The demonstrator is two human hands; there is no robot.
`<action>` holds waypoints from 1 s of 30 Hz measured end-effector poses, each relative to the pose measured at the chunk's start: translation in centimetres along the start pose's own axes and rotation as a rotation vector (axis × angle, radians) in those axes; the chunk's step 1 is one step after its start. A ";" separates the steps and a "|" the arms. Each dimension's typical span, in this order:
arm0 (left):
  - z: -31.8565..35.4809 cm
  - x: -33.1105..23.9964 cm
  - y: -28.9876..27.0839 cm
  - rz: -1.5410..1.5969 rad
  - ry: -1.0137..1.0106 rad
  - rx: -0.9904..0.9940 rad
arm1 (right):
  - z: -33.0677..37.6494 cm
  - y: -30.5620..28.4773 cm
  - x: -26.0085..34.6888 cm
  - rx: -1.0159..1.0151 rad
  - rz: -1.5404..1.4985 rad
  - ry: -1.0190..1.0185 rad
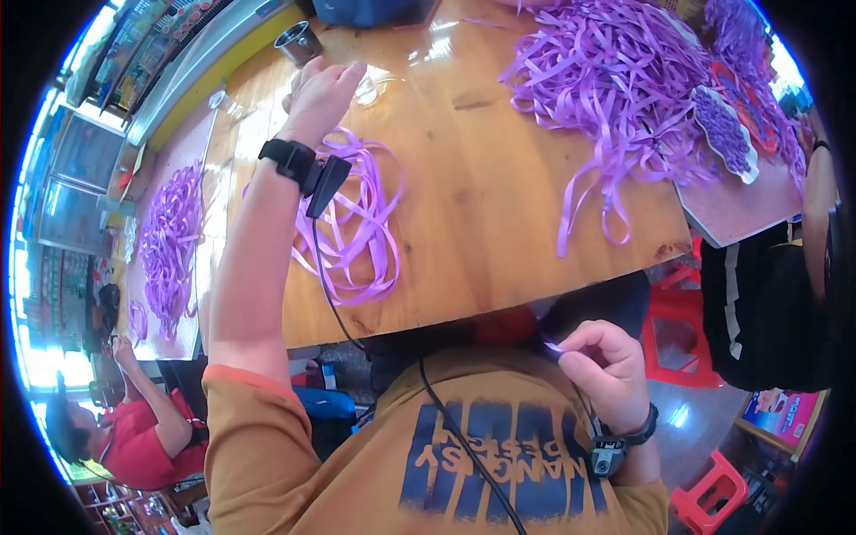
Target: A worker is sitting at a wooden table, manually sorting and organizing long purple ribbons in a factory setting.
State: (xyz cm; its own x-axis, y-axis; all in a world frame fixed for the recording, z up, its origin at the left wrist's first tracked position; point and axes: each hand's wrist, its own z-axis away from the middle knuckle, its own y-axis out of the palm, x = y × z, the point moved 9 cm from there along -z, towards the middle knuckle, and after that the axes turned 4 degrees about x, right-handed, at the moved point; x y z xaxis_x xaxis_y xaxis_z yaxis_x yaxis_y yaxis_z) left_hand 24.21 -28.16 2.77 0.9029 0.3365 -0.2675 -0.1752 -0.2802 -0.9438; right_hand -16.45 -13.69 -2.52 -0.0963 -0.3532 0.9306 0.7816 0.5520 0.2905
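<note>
My left hand (318, 100) reaches over the far left of the wooden table, its fingers curled in. Whatever they may hold is hidden. Just beyond it stands a dark metal cup (299, 44), and a small clear dish (371, 89) sits to its right. Under my left wrist lies a loose bundle of purple ribbon (385, 234). In front of my body, below the table edge, my right hand (611, 373) is closed, with thumb and forefinger pinching a small end of purple ribbon (553, 347).
A large heap of purple ribbon (615, 80) covers the table's far right. More ribbon (169, 250) lies on a side table at left, where a person in red (165, 432) sits. Red stools (713, 492) stand at right. A black cable (446, 406) runs from my left wrist across my shirt.
</note>
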 end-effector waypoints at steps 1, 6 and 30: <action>-0.2 0.0 0.5 0.002 -0.033 0.019 | 0.2 -0.3 -0.1 -0.008 -0.002 -0.003; -1.8 -0.2 2.5 -0.049 -0.081 0.171 | 0.8 -1.2 -0.1 -0.053 -0.079 0.008; 24.9 -20.9 -3.3 0.679 0.947 0.294 | -1.6 2.0 0.7 0.105 -0.273 0.050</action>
State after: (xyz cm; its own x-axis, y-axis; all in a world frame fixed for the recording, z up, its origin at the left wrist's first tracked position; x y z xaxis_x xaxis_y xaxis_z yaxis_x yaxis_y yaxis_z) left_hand -3.82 -11.89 6.64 0.5003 -0.6292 -0.5948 -0.6982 0.1131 -0.7069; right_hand -13.91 -14.05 -1.66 -0.2617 -0.5344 0.8037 0.6628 0.5058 0.5522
